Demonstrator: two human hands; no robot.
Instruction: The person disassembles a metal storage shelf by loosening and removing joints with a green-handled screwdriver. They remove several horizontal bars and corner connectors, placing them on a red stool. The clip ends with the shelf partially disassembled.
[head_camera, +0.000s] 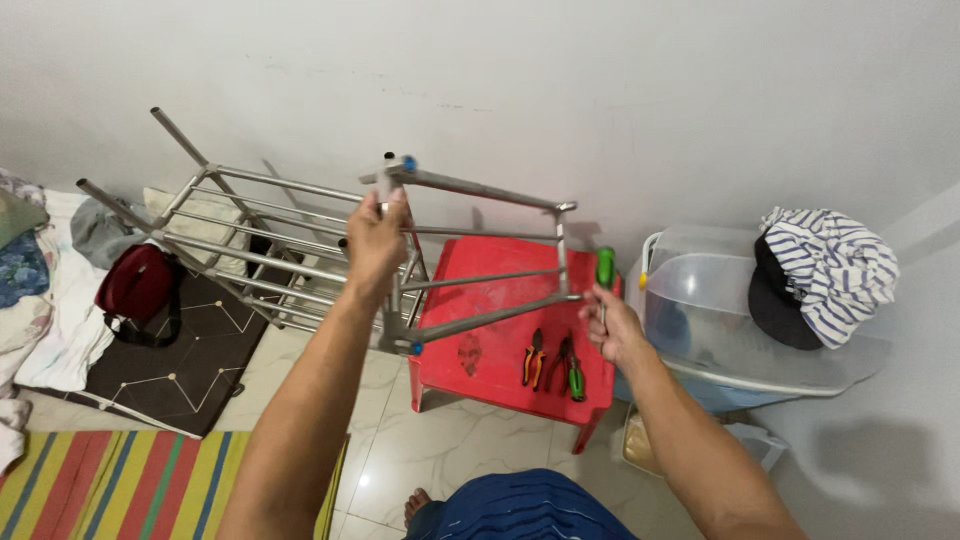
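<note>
- Hands work on a grey metal tube rack frame (300, 240), lifted and tilted above a red plastic stool (500, 330).
- The left hand (375, 245) is closed around an upright tube of the frame.
- The right hand (612, 325) grips a green-handled screwdriver (605, 270) at the frame's right corner.
- Two pliers, orange-handled (533, 358) and green-handled (570, 368), lie on the stool.

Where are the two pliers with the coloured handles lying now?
In the head view, the two pliers lie side by side on the red plastic table, near its right front edge, just below the right hand holding the green-handled screwdriver.
</note>
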